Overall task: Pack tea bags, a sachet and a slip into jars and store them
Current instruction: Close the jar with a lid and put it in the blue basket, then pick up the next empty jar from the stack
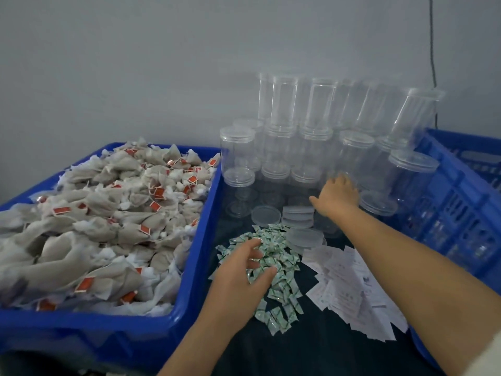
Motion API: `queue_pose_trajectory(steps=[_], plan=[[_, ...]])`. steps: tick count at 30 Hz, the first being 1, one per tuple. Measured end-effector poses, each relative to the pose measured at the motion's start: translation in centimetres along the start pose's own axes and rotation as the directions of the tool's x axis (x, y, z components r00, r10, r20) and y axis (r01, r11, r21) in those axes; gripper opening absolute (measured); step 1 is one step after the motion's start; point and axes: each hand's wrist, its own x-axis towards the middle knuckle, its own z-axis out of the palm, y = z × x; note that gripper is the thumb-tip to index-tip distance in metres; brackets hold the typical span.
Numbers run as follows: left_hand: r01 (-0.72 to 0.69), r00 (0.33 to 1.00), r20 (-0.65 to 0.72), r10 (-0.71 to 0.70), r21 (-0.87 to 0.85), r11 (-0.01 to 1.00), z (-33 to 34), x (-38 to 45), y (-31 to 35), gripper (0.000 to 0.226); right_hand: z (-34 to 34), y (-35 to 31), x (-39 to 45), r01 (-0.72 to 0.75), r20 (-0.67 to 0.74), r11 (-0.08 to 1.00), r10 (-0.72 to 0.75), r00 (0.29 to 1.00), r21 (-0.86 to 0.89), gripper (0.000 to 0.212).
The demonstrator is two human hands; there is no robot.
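Your left hand (244, 270) rests on the heap of small green-and-white paper sachets (273, 270), fingers spread and slightly curled over the top of the pile, likely to rake one loose; whether a sachet is actually pinched you can't tell, the fingertips sink into the pile. Your right hand (337, 195) reaches behind the sachet heap to the cluster of clear plastic screw-lid jars (292, 147), fingers apart and extended at the front row, not closed round any jar that the view shows, though it is blurred there. The jars are stacked in two tiers against the wall behind the heap, so the nearest row is the easy pick. Loose clear round lids (267, 215) lie between heap and jars, presumably taken off so open jars are ready to fill. The white printed paper slips (349, 283) fan out just right of the heap, within the same reach. The large blue plastic tub (195, 267) of beige mesh tea bags with red tags (108, 213) sits left of the heap, touching distance for your left hand. A blue slatted plastic crate (461, 202) stands right of the heap, probably for storing finished jars. Nothing looks packed yet.
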Motion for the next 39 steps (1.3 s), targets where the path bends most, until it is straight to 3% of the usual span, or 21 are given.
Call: queue_pose_trajectory(steps=[5,16,22,31,39], plan=[[0.010,1.000,0.011,-0.010,-0.017,1.000,0.2,0.3,-0.6,0.046,1.1,0.5,1.2,-0.037,0.023,0.999,0.037,0.999,-0.003,0.067],[0.043,0.998,0.036,-0.042,-0.031,0.999,0.6,0.7,-1.6,0.044,0.8,0.6,3.8,-0.121,0.153,0.989,0.132,0.979,-0.080,0.067],[0.052,0.997,0.049,-0.051,-0.023,0.998,0.9,0.9,-1.9,0.043,0.4,0.9,3.2,-0.104,0.090,0.992,0.111,0.990,-0.074,0.065],[0.043,0.997,0.060,-0.042,-0.001,0.999,1.4,1.1,-1.4,0.042,-4.3,1.0,2.1,-0.019,0.065,0.997,0.024,0.998,-0.079,0.087],[-0.040,0.998,0.047,0.039,0.012,0.999,1.4,1.4,1.5,0.049,-12.8,0.1,-2.0,0.088,-0.168,0.994,-0.076,0.983,0.068,0.092]])
